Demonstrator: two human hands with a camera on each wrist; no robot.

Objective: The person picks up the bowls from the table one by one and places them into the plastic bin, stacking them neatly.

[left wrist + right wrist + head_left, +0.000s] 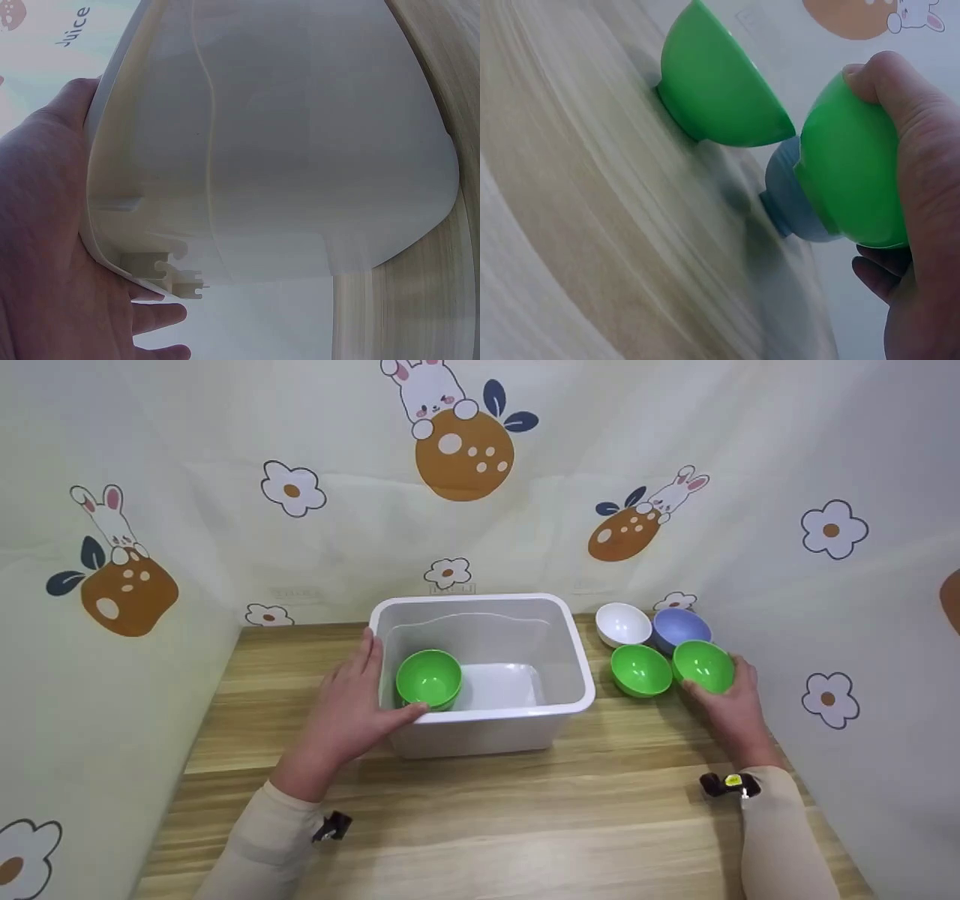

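1. Clock positions follow the head view, 12 o'clock being the far wall. The white tub (480, 736) stands on the wooden counter (600, 825), its mouth facing up, so its inside is easy to reach.
2. Inside the tub, at 9 o'clock, sits a green bowl (430, 679). A second edge shows just below its rim, so it is probably nested in another.
3. Well apart from that bowl, at the tub's 3 o'clock, are four bowls close together: the white bowl (623, 624), the blue bowl (681, 628), the near green bowl (641, 670) and the held green bowl (703, 666). This cluster suits the right hand's reach.
4. The right hand (733, 701) has its grip on the held green bowl: thumb at its 7 o'clock, fingers round its 3 o'clock. Such a pinch likely keeps the bowl steady and its mouth unblocked. In the right wrist view it seems lifted off the counter.
5. The left hand (349, 712) rests on the tub's 8 o'clock corner, thumb along the near rim, fingers spread fairly straight down the side. This grip is unclenched, probably bracing the tub against sliding.
6. The left forearm enters from 7 o'clock, the right from 5 o'clock.
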